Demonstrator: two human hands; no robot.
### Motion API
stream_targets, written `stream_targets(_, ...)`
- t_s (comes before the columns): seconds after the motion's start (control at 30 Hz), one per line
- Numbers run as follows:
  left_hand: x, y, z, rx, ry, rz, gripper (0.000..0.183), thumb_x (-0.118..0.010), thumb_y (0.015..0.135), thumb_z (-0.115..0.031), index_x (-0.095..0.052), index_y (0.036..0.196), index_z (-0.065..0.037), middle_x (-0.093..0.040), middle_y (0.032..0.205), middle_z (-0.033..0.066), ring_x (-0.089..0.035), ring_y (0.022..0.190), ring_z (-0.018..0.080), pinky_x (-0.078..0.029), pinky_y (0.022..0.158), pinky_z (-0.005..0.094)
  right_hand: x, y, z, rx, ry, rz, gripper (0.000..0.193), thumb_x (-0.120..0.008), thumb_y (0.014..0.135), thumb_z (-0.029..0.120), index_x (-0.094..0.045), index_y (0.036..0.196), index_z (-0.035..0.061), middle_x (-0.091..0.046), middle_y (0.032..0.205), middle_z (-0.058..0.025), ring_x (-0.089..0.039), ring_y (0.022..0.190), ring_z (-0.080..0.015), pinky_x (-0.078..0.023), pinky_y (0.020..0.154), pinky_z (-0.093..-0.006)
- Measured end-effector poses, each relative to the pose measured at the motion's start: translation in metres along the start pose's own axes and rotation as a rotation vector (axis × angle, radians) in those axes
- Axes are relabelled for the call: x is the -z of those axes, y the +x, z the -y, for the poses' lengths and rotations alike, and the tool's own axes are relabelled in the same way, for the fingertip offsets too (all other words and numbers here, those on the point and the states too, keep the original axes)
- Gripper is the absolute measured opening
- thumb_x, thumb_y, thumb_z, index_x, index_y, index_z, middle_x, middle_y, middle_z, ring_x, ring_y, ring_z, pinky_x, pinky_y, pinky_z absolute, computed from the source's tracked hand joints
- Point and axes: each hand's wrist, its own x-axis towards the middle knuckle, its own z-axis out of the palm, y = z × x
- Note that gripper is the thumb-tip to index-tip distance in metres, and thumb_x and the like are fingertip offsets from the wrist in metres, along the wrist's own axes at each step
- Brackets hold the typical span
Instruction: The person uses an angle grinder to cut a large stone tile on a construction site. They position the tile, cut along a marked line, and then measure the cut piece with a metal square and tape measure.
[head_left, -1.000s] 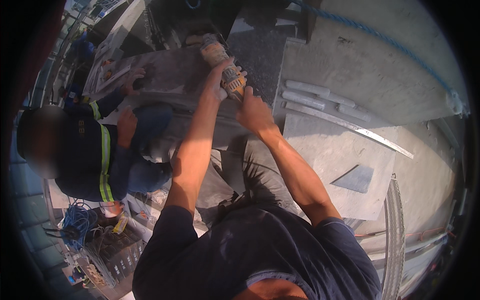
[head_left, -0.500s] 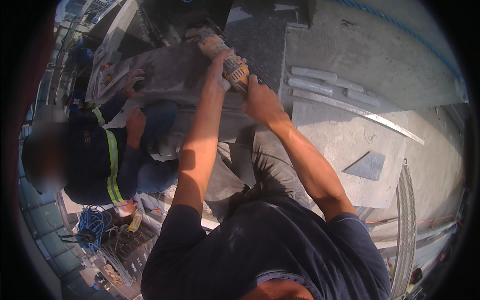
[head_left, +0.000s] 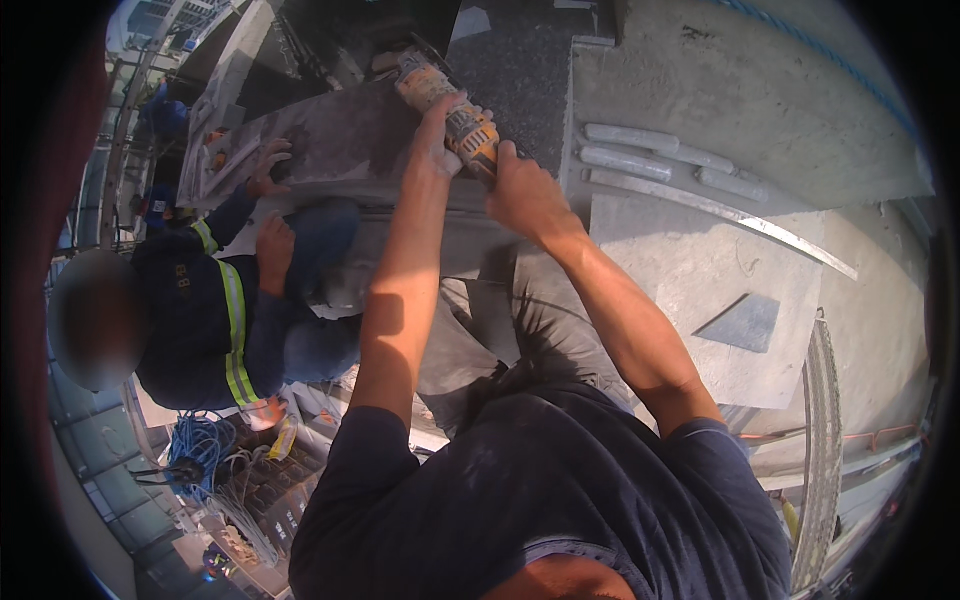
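Grinder (head_left: 470, 127) in both hands (head_left: 527, 198); co-worker's jacket (head_left: 193, 335) (navy) bears lettering (head_left: 182, 277).

One fisheye view looked down from head height, close over the shirt (head_left: 540, 480), toward the power tool (head_left: 468, 127).

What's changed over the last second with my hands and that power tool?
Nothing was taken hold of or let go. Mainly the view turned slightly counterclockwise, so the grey angular piece shows higher and further right. Left hand and right hand still grip the orange power tool.
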Motion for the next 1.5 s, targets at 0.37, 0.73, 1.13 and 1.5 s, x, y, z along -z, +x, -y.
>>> stream_targets(0.37,0.001,0.001,-0.001,0.029,-0.018,0.009,0.051,-0.083,0.093,-0.019,-0.053,0.129,0.000,-0.064,0.109,0.0177,-0.073,0.103,0.0356,-0.066,0.087,0.0526,0.006,-0.002,0.005,0.002,-0.010,0.019,0.043,-0.070,0.092,0.010,-0.052,0.129,-0.0019,-0.076,0.112,-0.0358,-0.074,0.110,-0.0550,-0.060,0.098,-0.0615)
stream_targets(0.73,-0.015,-0.038,0.007,-0.137,0.044,0.034,0.044,-0.080,0.096,-0.023,-0.057,0.128,-0.001,-0.068,0.111,0.0157,-0.074,0.105,0.0322,-0.065,0.098,0.0527,-0.015,-0.018,-0.015,0.025,-0.029,-0.031,0.039,-0.067,0.099,0.016,-0.047,0.128,0.0006,-0.077,0.098,-0.0337,-0.076,0.094,-0.0560,-0.060,0.088,-0.0640)
stream_targets(1.13,-0.008,-0.095,-0.015,-0.117,-0.039,0.035,0.034,-0.083,0.092,-0.019,-0.062,0.116,-0.007,-0.070,0.098,0.0106,-0.077,0.086,0.0269,-0.067,0.072,0.0441,-0.026,-0.067,-0.014,0.231,0.035,0.049,0.070,-0.077,0.099,0.040,-0.039,0.137,-0.0036,-0.075,0.092,-0.0330,-0.075,0.091,-0.0550,-0.061,0.081,-0.0591)
stream_targets(1.5,0.048,-0.145,-0.028,-0.257,-0.167,0.087,0.025,-0.083,0.093,-0.018,-0.065,0.108,-0.008,-0.071,0.093,0.0067,-0.076,0.082,0.0222,-0.065,0.070,0.0386,-0.009,-0.058,-0.047,0.215,0.434,-0.026,0.039,-0.057,0.118,0.030,-0.074,0.115,-0.0057,-0.074,0.090,-0.0093,-0.068,0.081,-0.0152,-0.054,0.073,-0.0328)
